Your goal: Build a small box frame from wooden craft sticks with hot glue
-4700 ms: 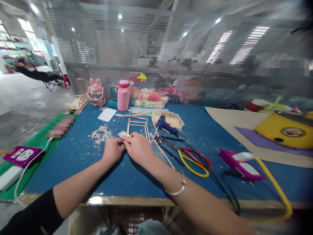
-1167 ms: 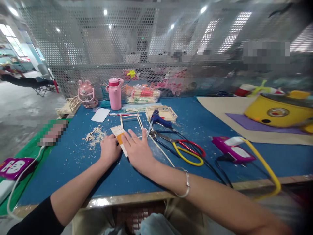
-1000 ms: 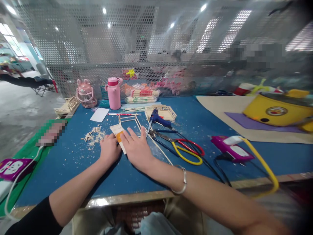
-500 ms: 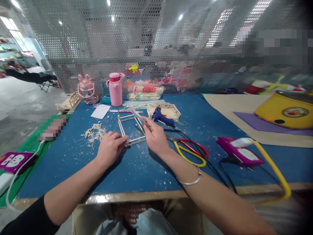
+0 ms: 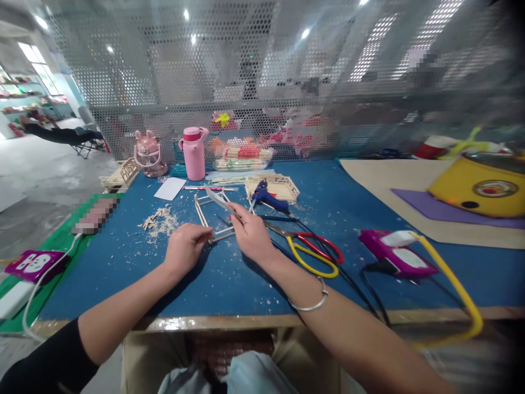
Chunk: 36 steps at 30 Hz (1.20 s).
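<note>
A small rectangular frame of thin wooden sticks (image 5: 202,212) lies on the blue tabletop. At its near left corner is my left hand (image 5: 186,247), thumb and fingers pinched together at the corner; the exact contact is partly hidden. My right hand (image 5: 252,235) is closed around a thin, flat, pale blade-like strip (image 5: 219,199), which slants up to the left over the frame. The hand covers the frame's right side. Behind it rests a blue glue gun (image 5: 271,200), near a tray-like piece made of wooden sticks (image 5: 287,186). Scissors (image 5: 311,257) with red and yellow handles lie beside my right wrist.
Wood scraps (image 5: 158,221) are scattered left of the frame, near a white card (image 5: 170,189). A pink bottle (image 5: 193,156), a clear pink cup (image 5: 148,156) and bagged sticks (image 5: 241,158) line the back. On the right are a purple power strip (image 5: 396,257), cables and a yellow pot (image 5: 484,183).
My right hand and the strip have shifted left over the frame. My left fingers have drawn closer together at the near corner. The view has moved slightly.
</note>
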Available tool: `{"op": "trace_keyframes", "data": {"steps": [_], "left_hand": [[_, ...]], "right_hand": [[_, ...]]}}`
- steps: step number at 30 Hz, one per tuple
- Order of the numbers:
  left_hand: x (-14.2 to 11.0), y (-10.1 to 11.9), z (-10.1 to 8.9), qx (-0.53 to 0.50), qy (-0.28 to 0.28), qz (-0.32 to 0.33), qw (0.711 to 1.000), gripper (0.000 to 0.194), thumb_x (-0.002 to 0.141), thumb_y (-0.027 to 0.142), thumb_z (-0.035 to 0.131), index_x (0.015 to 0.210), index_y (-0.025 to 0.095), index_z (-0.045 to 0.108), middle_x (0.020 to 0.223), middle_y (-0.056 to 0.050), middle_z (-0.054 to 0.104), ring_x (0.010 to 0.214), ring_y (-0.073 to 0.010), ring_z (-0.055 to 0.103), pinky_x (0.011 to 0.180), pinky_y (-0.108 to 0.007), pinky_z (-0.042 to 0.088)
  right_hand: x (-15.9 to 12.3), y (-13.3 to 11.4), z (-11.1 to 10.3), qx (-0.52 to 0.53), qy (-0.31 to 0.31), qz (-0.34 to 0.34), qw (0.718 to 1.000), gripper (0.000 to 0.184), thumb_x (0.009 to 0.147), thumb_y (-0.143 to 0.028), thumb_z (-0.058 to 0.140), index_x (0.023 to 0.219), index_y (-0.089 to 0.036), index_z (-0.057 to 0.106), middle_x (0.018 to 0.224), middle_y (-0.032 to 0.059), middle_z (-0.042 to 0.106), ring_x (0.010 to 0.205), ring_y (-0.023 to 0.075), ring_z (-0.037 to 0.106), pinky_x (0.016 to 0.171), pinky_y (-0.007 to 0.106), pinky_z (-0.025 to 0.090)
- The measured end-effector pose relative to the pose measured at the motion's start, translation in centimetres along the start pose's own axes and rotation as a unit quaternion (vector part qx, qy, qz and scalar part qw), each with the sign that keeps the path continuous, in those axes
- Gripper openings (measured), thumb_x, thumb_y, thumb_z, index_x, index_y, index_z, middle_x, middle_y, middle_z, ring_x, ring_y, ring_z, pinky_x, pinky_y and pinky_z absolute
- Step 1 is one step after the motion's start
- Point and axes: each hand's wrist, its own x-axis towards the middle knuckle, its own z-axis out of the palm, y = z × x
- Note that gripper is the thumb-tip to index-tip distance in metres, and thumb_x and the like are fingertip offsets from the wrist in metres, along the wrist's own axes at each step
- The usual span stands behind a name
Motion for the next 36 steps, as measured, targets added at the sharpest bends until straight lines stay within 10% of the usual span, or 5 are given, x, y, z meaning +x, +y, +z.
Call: {"op": "trace_keyframes", "data": {"steps": [5, 14, 36], "left_hand": [[0.1, 1.0, 0.7, 0.038, -0.059, -0.173, 0.982, 0.026, 0.07, 0.038, 0.071, 0.089, 0.021, 0.069, 0.086, -0.006, 0.068, 0.084, -0.0245, 0.059, 0.072, -0.036, 0.044], [0.2, 1.4, 0.9, 0.107, -0.093, -0.146, 0.979, 0.02, 0.083, 0.031, 0.053, 0.083, 0.025, 0.073, 0.083, -0.007, 0.067, 0.086, -0.0268, 0.056, 0.071, -0.039, 0.038], [0.5, 1.2, 1.2, 0.116, -0.109, -0.134, 0.978, 0.023, 0.083, 0.024, 0.049, 0.076, 0.022, 0.071, 0.081, -0.009, 0.064, 0.086, -0.0276, 0.053, 0.073, -0.043, 0.037]], "right_hand": [[0.0, 0.1, -0.1, -0.028, -0.021, -0.021, 0.999, 0.036, 0.086, -0.014, 0.039, 0.117, -0.018, 0.058, 0.109, 0.006, 0.068, 0.095, 0.0172, 0.065, 0.082, 0.03, 0.049], [-1.0, -1.5, 0.9, -0.287, -0.201, -0.121, 0.929, 0.039, 0.091, -0.014, 0.038, 0.127, -0.021, 0.052, 0.134, 0.0075, 0.051, 0.108, 0.0224, 0.056, 0.082, 0.039, 0.042], [-1.2, -2.2, 2.6, -0.398, -0.209, -0.139, 0.883, 0.043, 0.087, -0.006, 0.035, 0.129, -0.008, 0.047, 0.135, 0.02, 0.047, 0.124, 0.0291, 0.045, 0.1, 0.051, 0.035]]}}
